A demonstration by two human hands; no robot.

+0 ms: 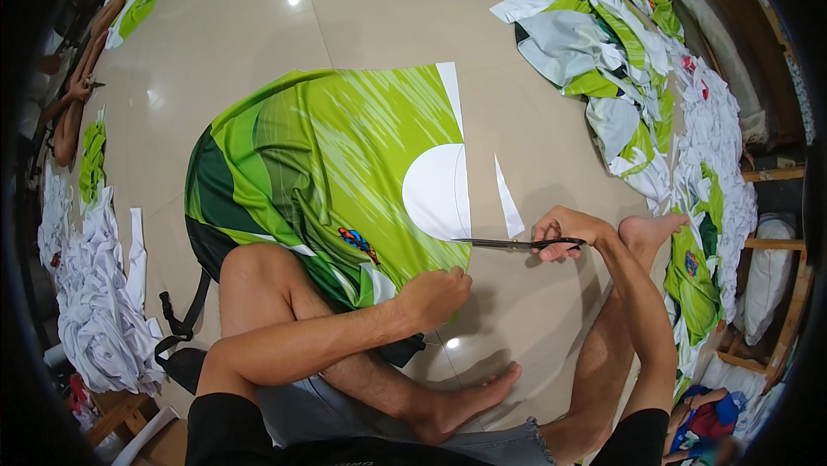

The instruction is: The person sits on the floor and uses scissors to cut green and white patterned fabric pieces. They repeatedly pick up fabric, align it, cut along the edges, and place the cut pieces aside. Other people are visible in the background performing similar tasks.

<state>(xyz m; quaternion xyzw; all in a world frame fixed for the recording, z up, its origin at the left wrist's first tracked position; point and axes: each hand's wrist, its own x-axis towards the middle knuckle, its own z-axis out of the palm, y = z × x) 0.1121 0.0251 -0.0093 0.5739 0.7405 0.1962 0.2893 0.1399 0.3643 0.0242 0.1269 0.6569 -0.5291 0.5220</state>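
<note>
Scissors [508, 244] gripped in right hand [564, 232], blades apparently at cloth's [327, 164] 3 o'clock edge; left hand [433, 294] clenches cloth.

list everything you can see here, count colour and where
printed fabric panel: one, green with a white half-circle, spread on the floor and over the person's left knee
scissors: one pair, dark, at the panel's right edge
fabric strip: one, white, on the floor right of the panel
pile of cut pieces: one heap, green and white, along the right
heap of scraps: one, white, at the left
black strap: one, on the floor by the left knee
tiled floor: beige, glossy
another person's arm: at the far left edge
left hand: gripping the panel's lower edge
right hand: in the scissors' handles
</note>
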